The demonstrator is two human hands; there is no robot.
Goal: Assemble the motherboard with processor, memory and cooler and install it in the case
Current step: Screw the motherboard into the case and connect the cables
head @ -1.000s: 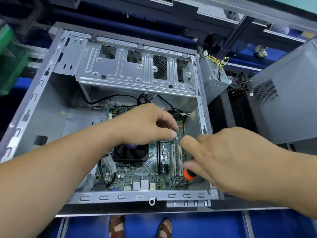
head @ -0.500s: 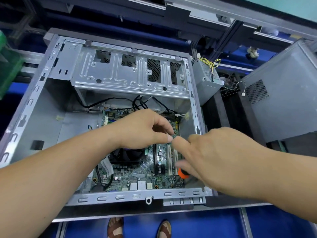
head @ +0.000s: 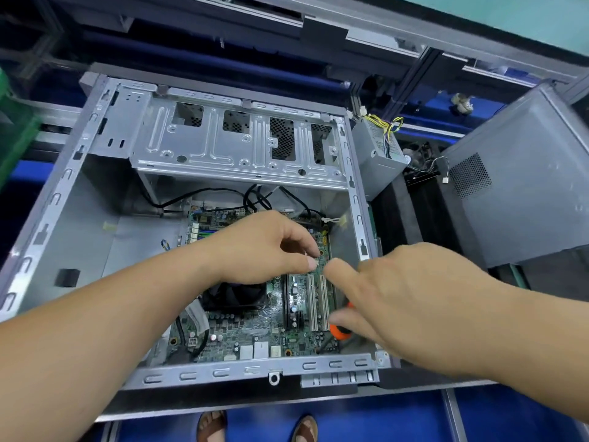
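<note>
— While lying open-side-up on the desk (head: 318,405), holds what, the case (head: 54,199)?
— Motherboard (head: 255,333), seated on the floor of it, toward five o'clock; black cooler fan (head: 236,296) at the board's nine o'clock, white slots (head: 314,301) at three.
— Left hand (head: 261,247)?
— Over the board's upper part, thumb and forefinger pinched together at the right edge; on what, cannot tell.
— Right hand (head: 411,298)?
— Curled round an orange-handled screwdriver (head: 338,331), forefinger stretched toward eleven o'clock, nearly meeting the left thumb.
— Beyond the case?
— Power supply (head: 376,154) with yellow wires at one o'clock, grey side panel (head: 522,173) at three.
</note>
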